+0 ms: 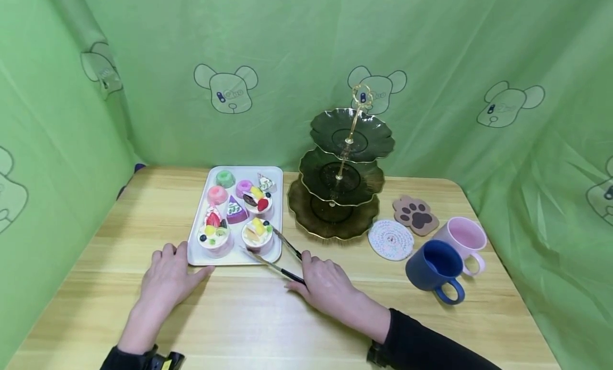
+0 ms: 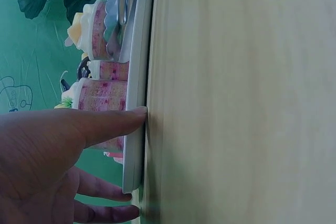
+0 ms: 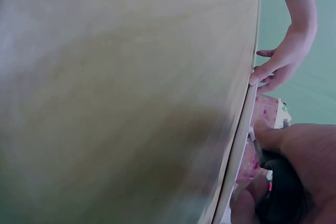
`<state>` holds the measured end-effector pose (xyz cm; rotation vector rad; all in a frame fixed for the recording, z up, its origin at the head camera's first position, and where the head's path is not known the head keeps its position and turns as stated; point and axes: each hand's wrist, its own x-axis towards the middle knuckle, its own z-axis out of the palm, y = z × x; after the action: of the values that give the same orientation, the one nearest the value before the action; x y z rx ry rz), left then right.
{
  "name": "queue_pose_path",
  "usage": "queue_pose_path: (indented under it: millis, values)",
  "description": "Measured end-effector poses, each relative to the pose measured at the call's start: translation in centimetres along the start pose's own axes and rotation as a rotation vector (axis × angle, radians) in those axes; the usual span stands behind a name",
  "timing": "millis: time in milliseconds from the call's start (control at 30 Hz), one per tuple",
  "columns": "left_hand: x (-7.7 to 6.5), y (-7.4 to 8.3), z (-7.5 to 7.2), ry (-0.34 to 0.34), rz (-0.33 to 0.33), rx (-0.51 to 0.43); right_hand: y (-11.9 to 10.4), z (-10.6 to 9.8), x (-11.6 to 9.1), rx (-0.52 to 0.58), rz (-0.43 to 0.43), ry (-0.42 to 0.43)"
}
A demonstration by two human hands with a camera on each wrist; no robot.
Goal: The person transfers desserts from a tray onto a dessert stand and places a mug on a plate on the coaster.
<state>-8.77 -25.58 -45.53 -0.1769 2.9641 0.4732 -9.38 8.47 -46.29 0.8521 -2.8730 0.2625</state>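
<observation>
Head view: the white tray (image 1: 195, 237) on the worktop (image 1: 268, 317) holds small cakes (image 1: 257, 232). The left hand (image 1: 167, 277) lies flat, fingers straight, touching its near edge; the right hand (image 1: 325, 285) grips tongs (image 1: 282, 255). Both mugs (image 1: 438, 269) stand apart.

Left wrist view: fingertips (image 2: 137, 113) touch the tray (image 2: 135, 103).

Right wrist view: too blurred to tell the grip.

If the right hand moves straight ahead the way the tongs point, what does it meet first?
Probably the front right cupcake on the tray: the tongs in the right hand open toward it.
</observation>
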Motion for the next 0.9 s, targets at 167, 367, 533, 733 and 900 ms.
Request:
queue_pose_path:
  millis: [167, 367, 533, 733, 900]
  values:
    - [-0.1, 0.0, 0.1, -0.001, -0.003, 0.003, 0.0, 0.0, 0.0, -0.002, -0.001, 0.011]
    - [0.0, 0.1, 0.0, 0.001, 0.001, 0.01, 0.1, -0.3, 0.1, 0.01, 0.0, 0.008]
    - [0.1, 0.3, 0.1, 0.019, 0.015, -0.019, 0.5, -0.7, 0.1, 0.028, 0.015, 0.011]
    - [0.4, 0.5, 0.2, 0.047, 0.062, -0.044, 0.9, -0.7, 0.0, 0.043, 0.02, 0.045]
    - [0.6, 0.5, 0.0, 0.053, 0.087, -0.051, 1.1, -1.0, -0.2, 0.04, 0.023, 0.067]
